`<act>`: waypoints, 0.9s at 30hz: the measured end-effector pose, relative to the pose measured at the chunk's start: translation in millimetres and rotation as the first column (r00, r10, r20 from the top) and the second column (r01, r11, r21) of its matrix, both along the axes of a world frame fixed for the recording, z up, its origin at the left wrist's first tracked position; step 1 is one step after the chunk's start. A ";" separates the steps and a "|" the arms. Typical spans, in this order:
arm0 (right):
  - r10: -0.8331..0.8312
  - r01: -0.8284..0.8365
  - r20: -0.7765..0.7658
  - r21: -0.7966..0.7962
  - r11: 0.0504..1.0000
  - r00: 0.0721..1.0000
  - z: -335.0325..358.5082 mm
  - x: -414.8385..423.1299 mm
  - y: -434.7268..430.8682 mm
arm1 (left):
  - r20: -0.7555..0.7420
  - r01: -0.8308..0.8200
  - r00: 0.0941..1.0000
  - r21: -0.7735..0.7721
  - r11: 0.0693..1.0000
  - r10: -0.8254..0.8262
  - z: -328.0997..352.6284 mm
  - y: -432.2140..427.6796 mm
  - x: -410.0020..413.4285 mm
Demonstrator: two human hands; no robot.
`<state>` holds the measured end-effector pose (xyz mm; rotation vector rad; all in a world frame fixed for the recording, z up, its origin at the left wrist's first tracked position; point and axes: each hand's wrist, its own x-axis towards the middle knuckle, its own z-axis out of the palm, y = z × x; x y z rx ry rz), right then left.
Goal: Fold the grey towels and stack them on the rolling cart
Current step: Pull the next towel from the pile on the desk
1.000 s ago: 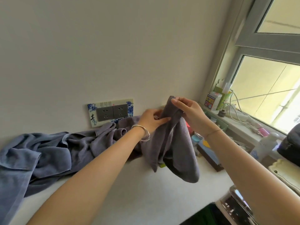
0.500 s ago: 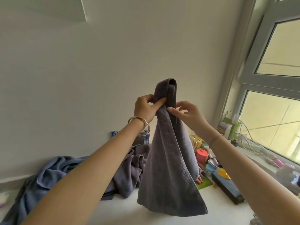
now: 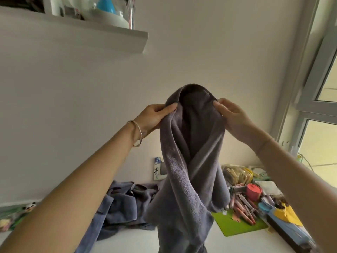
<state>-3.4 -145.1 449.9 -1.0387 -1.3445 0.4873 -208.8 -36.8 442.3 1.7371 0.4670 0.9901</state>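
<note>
- Left hand and right hand each pinch the towel at its top edge.
- Soft, limp, probably light: it hangs twisted below my fingers; corners would likely hold best.

At the frame's centre a grey towel hangs raised, its top looped open. The left hand pinches its left edge, the right hand its right edge. Below left, more towels lie heaped on the white counter. Lower right sits a green mat among clutter. A shelf fills the upper left; a window runs down the right edge.
</note>
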 end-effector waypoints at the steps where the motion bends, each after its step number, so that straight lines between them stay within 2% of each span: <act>1: 0.010 -0.009 -0.020 0.016 1.000 1.000 6.2 -4.9 0.1 | -0.029 0.025 0.999 -0.001 1.000 -0.025 2.4 0.4 -12.1; 5: -0.001 0.002 -0.024 0.046 0.999 1.000 27.8 -30.7 9.7 | -0.101 0.073 0.992 -0.049 0.996 -0.078 8.0 2.2 -60.4; 9: -0.085 0.090 0.118 -0.039 0.995 0.989 10.5 -57.6 42.8 | -0.224 0.045 0.972 -0.117 0.992 -0.070 -16.5 16.2 -95.4; 12: -0.095 0.131 0.187 -0.190 0.973 0.978 -46.8 -77.8 81.6 | -0.367 -0.072 0.930 -0.174 0.982 0.003 -66.4 40.3 -114.0; 15: -0.087 0.150 0.186 -0.356 0.923 0.979 -124.6 -97.8 115.5 | -0.548 -0.179 0.833 -0.130 0.975 0.080 -136.3 66.2 -125.6; 19: -0.086 0.203 0.236 -0.531 0.822 0.968 -225.2 -116.5 147.7 | -0.692 -0.281 0.706 -0.082 0.956 0.149 -228.9 89.1 -132.7; 21: -0.083 0.195 0.209 -0.602 0.774 0.974 -264.9 -124.1 154.8 | -0.719 -0.347 0.665 -0.059 0.936 0.201 -268.1 96.5 -137.0; 25: -0.051 0.004 -0.040 -0.744 0.668 0.998 -313.8 -132.6 157.4 | -0.748 -0.469 0.591 -0.017 0.883 0.300 -328.5 113.6 -149.5; 27: -0.034 0.000 -0.028 -0.780 0.626 0.999 -331.2 -126.6 151.6 | -0.760 -0.461 0.581 -0.012 0.887 0.291 -345.9 114.4 -149.9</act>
